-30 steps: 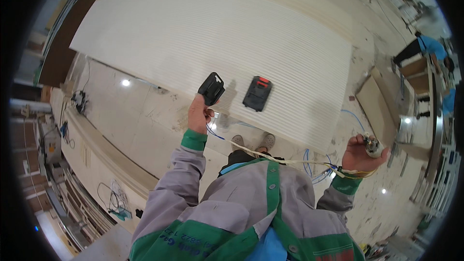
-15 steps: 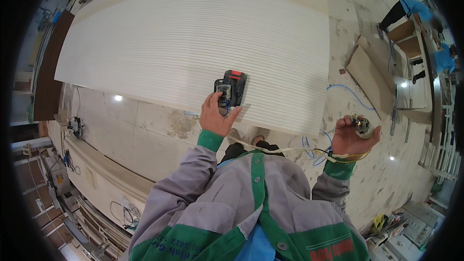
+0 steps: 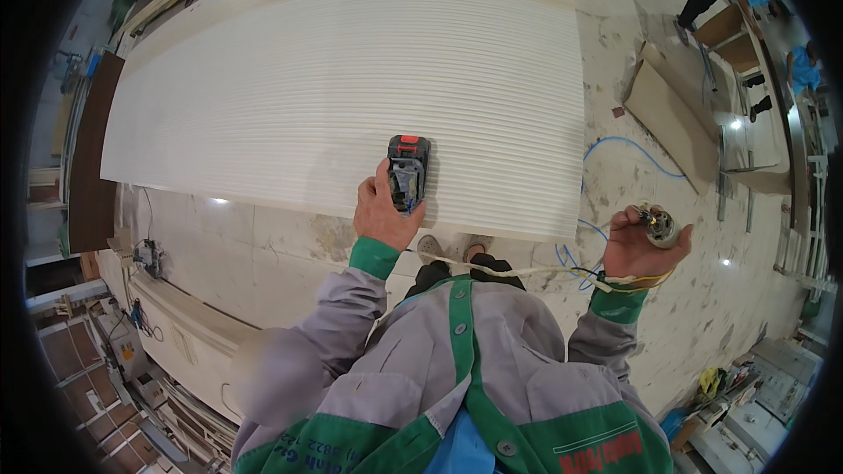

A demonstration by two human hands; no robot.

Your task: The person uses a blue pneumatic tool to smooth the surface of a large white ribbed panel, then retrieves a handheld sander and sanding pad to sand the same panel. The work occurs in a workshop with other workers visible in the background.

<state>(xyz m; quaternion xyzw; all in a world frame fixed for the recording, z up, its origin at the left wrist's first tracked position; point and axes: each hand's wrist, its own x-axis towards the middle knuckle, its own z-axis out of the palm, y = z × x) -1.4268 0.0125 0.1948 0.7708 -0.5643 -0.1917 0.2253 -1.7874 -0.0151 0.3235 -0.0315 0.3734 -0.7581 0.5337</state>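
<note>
Bringing the black plastic holder (image 3: 407, 188) in line with the black battery pack (image 3: 409, 149) is the latest change: a second ago the two were well apart, then side by side and overlapping, and now the holder covers the pack's near part, leaving its red-marked far end showing. The pieces thus seem matched in direction, though whether they have locked together cannot be told. The left hand (image 3: 387, 214) has a narrow grip on the holder, thumb along its right near edge and fingers along its left, so the pack lies just beyond the fingertips, over the white ribbed panel (image 3: 351, 79). The right hand (image 3: 641, 252), well apart to the right, still cups a round metal part (image 3: 663, 229) in curled fingers, with a pale cable (image 3: 536, 271) running from near its wrist across the person's front.
</note>
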